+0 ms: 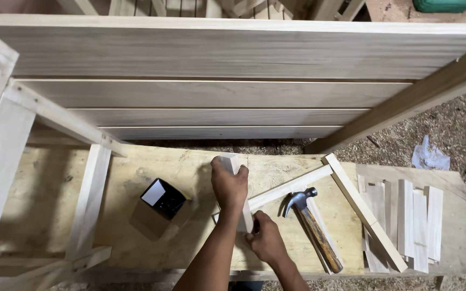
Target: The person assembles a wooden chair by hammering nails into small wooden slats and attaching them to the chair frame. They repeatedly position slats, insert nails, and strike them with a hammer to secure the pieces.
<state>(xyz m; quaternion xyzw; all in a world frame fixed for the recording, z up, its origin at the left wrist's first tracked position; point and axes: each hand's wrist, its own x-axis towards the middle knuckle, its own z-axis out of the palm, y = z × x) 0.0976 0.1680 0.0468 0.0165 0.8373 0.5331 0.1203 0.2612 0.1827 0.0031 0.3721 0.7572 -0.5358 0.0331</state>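
Both hands are gripping a short wood slat [242, 207] at bench centre. Left hand [230, 186] is wrapping its upper end, fingers curled tight around it; right hand [265, 237] is pinching the lower end, fingers closed. Looks like fitting/positioning: the slat is being lined up against the L-shaped frame piece [319, 180] at 2 o'clock. Claw hammer [314, 229] is lying at 3 o'clock, just beside, untouched. Black box [162, 198] at 9 o'clock; spare slats [411, 221] far off at 3. Next move likely needs square alignment before fastening.
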